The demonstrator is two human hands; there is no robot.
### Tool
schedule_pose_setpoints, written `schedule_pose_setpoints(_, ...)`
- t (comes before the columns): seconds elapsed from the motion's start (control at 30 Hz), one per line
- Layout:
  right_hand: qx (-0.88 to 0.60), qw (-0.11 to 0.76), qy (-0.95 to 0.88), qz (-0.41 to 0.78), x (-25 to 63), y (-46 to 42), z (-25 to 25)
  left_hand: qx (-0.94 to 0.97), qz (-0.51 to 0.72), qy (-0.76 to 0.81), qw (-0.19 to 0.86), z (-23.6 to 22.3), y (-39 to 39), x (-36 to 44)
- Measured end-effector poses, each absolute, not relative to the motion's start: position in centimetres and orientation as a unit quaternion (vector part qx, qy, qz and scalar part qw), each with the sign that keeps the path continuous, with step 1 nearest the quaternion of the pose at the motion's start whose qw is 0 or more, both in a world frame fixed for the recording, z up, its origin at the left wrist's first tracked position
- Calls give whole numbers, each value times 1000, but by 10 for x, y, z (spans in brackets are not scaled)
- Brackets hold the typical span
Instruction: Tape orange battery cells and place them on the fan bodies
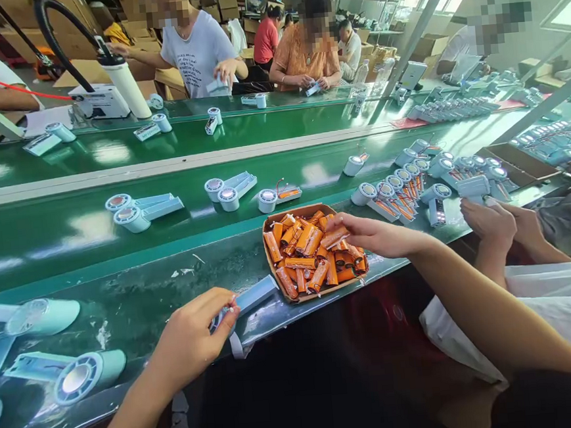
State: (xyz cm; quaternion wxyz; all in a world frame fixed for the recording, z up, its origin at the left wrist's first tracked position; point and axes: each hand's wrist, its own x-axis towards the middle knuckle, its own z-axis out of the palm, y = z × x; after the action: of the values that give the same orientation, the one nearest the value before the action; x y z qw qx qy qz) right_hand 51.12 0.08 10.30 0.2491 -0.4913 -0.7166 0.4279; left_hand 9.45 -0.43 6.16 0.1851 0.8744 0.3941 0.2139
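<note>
My left hand [196,333] is closed around the round end of a light-blue handheld fan housing [256,297]. The handle points right, low over the bench edge, and the fan head is mostly covered by my fingers. To its right, a shallow cardboard box [277,282] is heaped with orange cylindrical batteries [310,240]. Over the box's right side, my right hand [373,233] pinches one orange battery [335,238] between thumb and fingers. More light-blue fan housings [88,378] lie at the lower left.
A green conveyor belt [169,246] runs across, carrying fan housings [229,195]. Rows of fans with orange batteries [397,189] stand at the right, where a co-worker's hands [488,221] hold a fan. Other people work across the line, near a white tube with a black hose [125,88].
</note>
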Motion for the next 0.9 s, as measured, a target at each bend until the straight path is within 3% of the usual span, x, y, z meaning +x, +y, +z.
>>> schedule_pose_setpoints(0.1, -492, 240, -694, 468, 514, 0, 106, 880, 196, 404, 156, 63, 0, 91)
schedule_pose_setpoints(0.2, -519, 286, -661, 461, 514, 1, 101, 891, 178, 396, 133, 64, 8, 85)
schedule_pose_setpoints(0.4, -559, 452, -620, 315, 493, 16, 88, 914, 121, 388, 9, 62, 50, 76)
schedule_pose_setpoints(0.53, -521, 530, -616, 260, 460, 30, 93, 927, 80, 365, 24, 54, 89, 75)
schedule_pose_setpoints(0.67, -507, 488, -677, 217, 418, 46, 96, 926, 46, 367, 74, 42, 112, 77)
schedule_pose_setpoints(0.9, -436, 337, -815, 176, 357, 85, 75, 910, 52, 405, 77, 32, 106, 89)
